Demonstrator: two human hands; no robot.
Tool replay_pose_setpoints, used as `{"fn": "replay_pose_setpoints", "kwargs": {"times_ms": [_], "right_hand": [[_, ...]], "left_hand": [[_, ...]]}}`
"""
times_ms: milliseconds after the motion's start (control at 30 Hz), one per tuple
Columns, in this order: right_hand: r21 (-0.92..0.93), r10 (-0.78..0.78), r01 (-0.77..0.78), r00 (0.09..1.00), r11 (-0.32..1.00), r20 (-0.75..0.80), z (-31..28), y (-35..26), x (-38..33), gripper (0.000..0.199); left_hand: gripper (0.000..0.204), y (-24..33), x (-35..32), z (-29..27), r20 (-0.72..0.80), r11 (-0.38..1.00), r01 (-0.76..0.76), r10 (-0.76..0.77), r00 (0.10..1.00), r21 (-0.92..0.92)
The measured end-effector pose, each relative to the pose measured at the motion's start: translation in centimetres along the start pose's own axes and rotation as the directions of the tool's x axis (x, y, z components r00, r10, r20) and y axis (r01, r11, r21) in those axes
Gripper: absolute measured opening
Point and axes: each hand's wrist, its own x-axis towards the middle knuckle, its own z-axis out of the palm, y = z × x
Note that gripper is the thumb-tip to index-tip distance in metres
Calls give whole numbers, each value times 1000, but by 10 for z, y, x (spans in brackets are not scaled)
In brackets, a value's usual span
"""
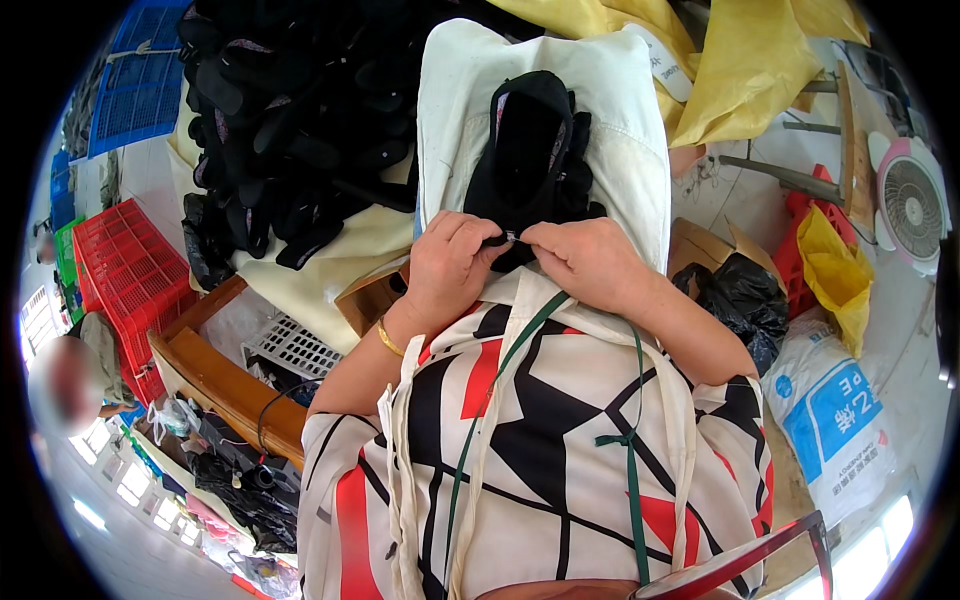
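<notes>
My left hand (447,262) and my right hand (583,262) meet in front of my chest, fingertips pinched on the near end of a black shoe upper (525,150). That piece lies on a stack of similar black pieces, resting on a white cloth (620,110) draped over my lap. A gold bangle (388,340) circles my left wrist. My patterned white, black and red top fills the lower middle.
A big heap of black shoe pieces (290,110) lies at upper left on cream cloth. Red crates (135,270), a blue crate (140,80), a wooden bench edge (230,385), yellow bags (750,70), a black bag (735,295), a white sack (835,410) and a fan (910,205) surround me.
</notes>
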Motion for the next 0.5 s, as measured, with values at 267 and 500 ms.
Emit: {"fn": "replay_pose_setpoints", "kwargs": {"times_ms": [267, 500], "right_hand": [[-117, 56, -42, 992, 992, 114, 14, -6, 8, 13], [-47, 52, -49, 996, 998, 77, 22, 0, 6, 14]], "left_hand": [[23, -1, -2, 4, -38, 1000, 6, -7, 999, -23], [21, 6, -11, 3, -29, 969, 227, -231, 973, -97]]}}
